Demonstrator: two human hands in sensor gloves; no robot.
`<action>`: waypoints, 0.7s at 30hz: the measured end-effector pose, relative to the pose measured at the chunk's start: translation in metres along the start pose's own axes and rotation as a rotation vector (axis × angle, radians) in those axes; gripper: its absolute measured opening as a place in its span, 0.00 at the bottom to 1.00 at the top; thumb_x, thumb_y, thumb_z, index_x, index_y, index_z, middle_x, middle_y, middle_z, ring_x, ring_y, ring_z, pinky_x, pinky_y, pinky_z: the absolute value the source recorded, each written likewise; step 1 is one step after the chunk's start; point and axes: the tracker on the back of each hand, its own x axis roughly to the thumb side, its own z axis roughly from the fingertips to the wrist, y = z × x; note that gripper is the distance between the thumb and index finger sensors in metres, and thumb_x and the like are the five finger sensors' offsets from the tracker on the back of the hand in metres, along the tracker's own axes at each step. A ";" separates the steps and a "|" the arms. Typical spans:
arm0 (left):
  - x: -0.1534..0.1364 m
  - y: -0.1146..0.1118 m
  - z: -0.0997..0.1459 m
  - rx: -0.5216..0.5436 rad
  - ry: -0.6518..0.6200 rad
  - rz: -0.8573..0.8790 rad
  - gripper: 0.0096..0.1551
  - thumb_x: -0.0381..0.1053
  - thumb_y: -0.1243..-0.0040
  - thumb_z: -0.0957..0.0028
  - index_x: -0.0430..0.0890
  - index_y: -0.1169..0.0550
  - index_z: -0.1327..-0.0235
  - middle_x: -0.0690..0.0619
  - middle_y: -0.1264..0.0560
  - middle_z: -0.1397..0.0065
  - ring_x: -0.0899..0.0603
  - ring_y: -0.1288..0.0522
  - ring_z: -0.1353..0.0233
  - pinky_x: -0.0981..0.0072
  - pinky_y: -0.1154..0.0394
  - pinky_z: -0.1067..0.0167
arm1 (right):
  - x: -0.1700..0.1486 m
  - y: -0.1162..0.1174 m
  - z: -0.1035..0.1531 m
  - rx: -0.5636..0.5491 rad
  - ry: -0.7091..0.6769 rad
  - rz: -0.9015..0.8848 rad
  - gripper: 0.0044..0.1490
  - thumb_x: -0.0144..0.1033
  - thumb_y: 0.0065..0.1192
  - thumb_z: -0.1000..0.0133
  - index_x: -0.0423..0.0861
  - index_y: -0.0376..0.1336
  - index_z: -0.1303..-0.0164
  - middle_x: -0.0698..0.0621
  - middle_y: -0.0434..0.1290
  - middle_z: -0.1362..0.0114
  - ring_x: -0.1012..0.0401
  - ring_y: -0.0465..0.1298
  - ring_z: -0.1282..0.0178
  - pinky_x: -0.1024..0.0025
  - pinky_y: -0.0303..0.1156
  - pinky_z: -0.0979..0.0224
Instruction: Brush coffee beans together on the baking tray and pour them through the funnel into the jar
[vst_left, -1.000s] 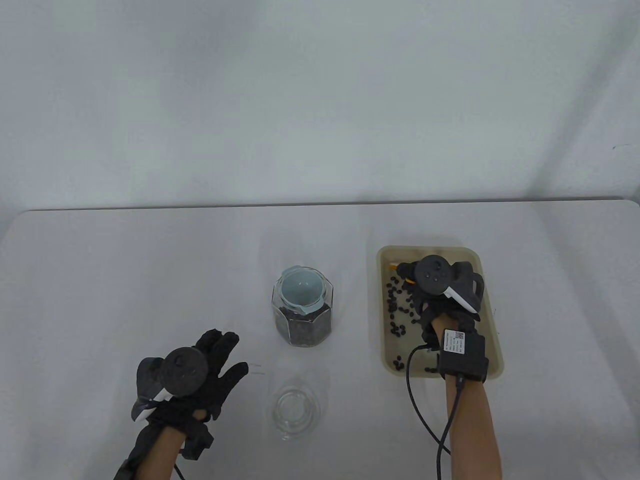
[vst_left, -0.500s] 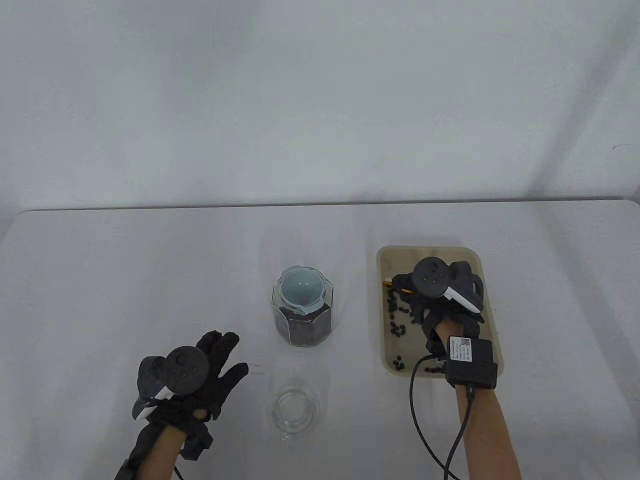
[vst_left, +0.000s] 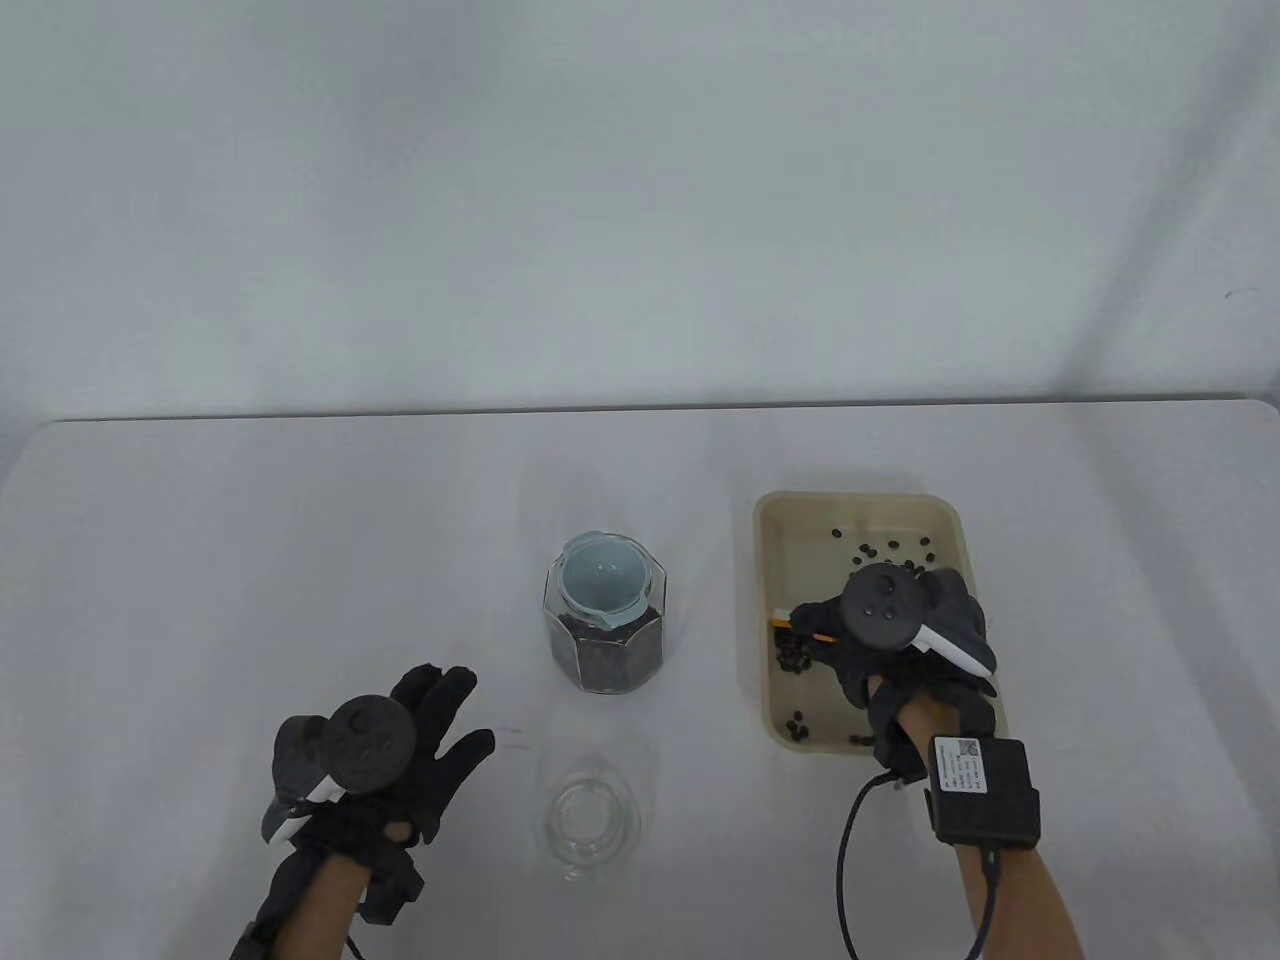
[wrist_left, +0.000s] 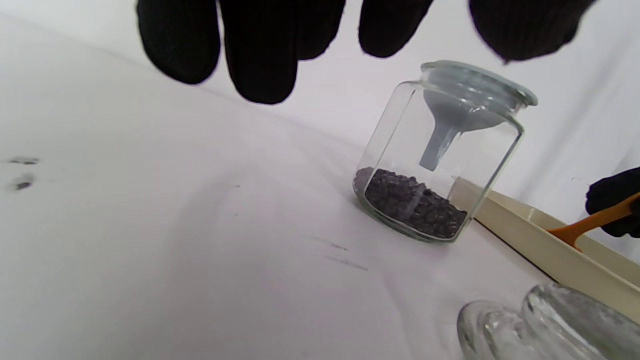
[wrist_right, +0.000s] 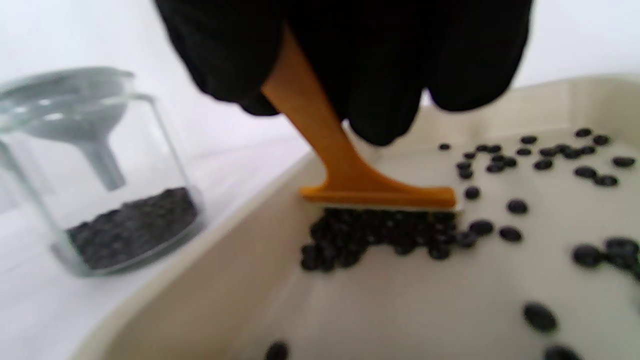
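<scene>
A cream baking tray (vst_left: 775, 515) lies at the right of the table, with dark coffee beans (vst_left: 893, 549) scattered in it. My right hand (vst_left: 850, 625) grips an orange brush (wrist_right: 350, 172); its head stands on the tray floor behind a heap of beans (wrist_right: 370, 237). The glass jar (vst_left: 604, 625) in the middle holds beans and carries a pale blue funnel (vst_left: 600, 580). My left hand (vst_left: 435, 715) rests flat on the table left of the jar, fingers spread, holding nothing. The jar (wrist_left: 440, 160) and funnel (wrist_left: 450, 125) also show in the left wrist view.
A clear glass lid (vst_left: 588, 822) lies on the table in front of the jar, between my hands. A cable hangs from my right wrist unit (vst_left: 985, 795). The table's far edge meets a white backdrop.
My right hand has drawn the brush toward me along the tray's left side, dragging beans into a heap. Beans at the tray's far end are now uncovered. The left hand stays still.
</scene>
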 end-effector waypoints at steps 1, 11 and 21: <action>0.000 0.000 0.000 -0.001 0.000 -0.001 0.44 0.75 0.48 0.52 0.59 0.37 0.22 0.45 0.38 0.18 0.41 0.24 0.27 0.41 0.26 0.34 | 0.001 0.000 0.004 0.005 -0.005 -0.007 0.27 0.38 0.72 0.54 0.52 0.75 0.43 0.42 0.80 0.36 0.47 0.84 0.42 0.47 0.79 0.42; 0.001 -0.001 0.002 -0.008 -0.009 -0.010 0.44 0.75 0.48 0.52 0.59 0.38 0.22 0.43 0.39 0.18 0.41 0.24 0.27 0.41 0.25 0.34 | 0.018 -0.002 0.045 0.075 -0.054 -0.027 0.27 0.38 0.72 0.54 0.50 0.76 0.43 0.41 0.81 0.38 0.46 0.84 0.45 0.47 0.80 0.43; 0.001 -0.003 0.004 -0.019 -0.003 -0.017 0.44 0.75 0.48 0.52 0.59 0.38 0.22 0.44 0.39 0.18 0.41 0.24 0.27 0.42 0.26 0.34 | 0.028 -0.012 0.063 0.149 -0.076 -0.052 0.27 0.38 0.71 0.53 0.51 0.75 0.43 0.41 0.81 0.37 0.46 0.84 0.44 0.47 0.80 0.43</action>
